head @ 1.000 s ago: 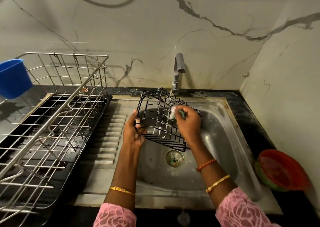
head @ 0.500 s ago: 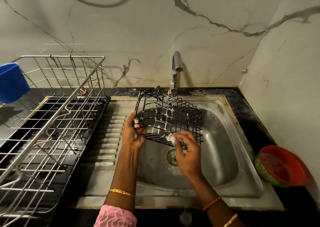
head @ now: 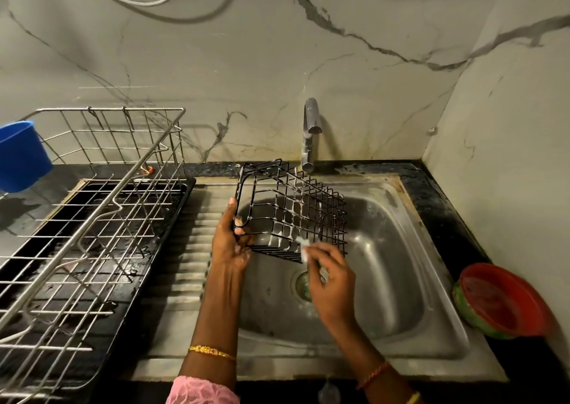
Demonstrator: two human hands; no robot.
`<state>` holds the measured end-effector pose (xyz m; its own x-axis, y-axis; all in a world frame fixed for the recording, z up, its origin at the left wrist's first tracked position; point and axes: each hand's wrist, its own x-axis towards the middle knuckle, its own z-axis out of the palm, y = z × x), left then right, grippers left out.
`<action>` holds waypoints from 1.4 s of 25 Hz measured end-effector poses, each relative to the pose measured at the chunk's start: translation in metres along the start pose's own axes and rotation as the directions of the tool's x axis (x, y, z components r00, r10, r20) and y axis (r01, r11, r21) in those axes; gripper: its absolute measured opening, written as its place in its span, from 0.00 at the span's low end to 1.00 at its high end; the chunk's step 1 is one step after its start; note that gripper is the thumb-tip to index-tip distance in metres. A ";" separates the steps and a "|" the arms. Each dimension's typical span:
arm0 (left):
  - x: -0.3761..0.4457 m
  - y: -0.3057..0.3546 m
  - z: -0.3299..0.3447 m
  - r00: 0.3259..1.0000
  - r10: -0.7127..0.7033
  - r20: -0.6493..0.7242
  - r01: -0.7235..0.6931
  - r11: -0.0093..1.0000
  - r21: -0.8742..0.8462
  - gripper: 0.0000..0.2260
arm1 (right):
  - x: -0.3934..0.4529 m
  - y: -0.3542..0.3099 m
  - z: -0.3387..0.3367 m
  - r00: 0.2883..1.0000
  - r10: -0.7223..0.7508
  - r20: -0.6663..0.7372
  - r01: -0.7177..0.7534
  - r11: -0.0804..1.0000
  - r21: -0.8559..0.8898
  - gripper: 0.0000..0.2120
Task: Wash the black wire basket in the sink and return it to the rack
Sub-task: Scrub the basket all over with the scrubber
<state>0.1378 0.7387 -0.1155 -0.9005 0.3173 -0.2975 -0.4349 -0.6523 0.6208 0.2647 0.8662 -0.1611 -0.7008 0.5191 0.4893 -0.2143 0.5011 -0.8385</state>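
Her right hand (head: pixel 331 283) pinches a soapy scrubber (head: pixel 303 249) against the basket (head: pixel 293 212), tilted over the sink (head: pixel 431 280). Her left hand (head: pixel 231 243) clamps its end loop. It looks light, stiff and slippery with suds; that loop seems the safest hold.

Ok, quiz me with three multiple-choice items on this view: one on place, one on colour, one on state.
1. Where is the black wire basket?
A. on the rack
B. held over the sink
C. on the counter beside the red bowl

2. What colour is the cup hung on the rack?
A. blue
B. red
C. white

3. What is the left hand doing?
A. gripping the basket's end
B. hanging idle
C. turning the tap

Answers: 1 B, it is tilted above the sink basin; 2 A, blue at the rack's far left; 3 A, its fingers curl round the end wire while the right hand scrubs with a soapy scrubber.
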 end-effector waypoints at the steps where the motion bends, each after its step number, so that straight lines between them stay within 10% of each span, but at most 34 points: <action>1: -0.001 0.000 -0.001 1.000 -0.002 0.003 0.002 1.000 0.003 0.25 | -0.009 0.000 0.000 1.000 -0.011 -0.003 0.011 1.000 0.008 0.09; 11: -0.006 -0.002 0.001 1.000 0.002 0.025 -0.004 0.997 0.082 0.21 | 0.126 -0.013 0.014 0.990 0.087 -0.110 -0.092 0.995 -0.040 0.08; 35: 0.000 -0.007 -0.009 1.000 -0.022 0.006 0.021 0.993 0.120 0.14 | 0.034 0.012 0.002 0.988 0.096 -0.122 -0.094 0.995 0.021 0.14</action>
<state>0.1408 0.7376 -0.1265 -0.8907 0.3358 -0.3065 -0.4503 -0.5582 0.6969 0.2371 0.8890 -0.1552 -0.6298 0.6451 0.4326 -0.1619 0.4356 -0.8854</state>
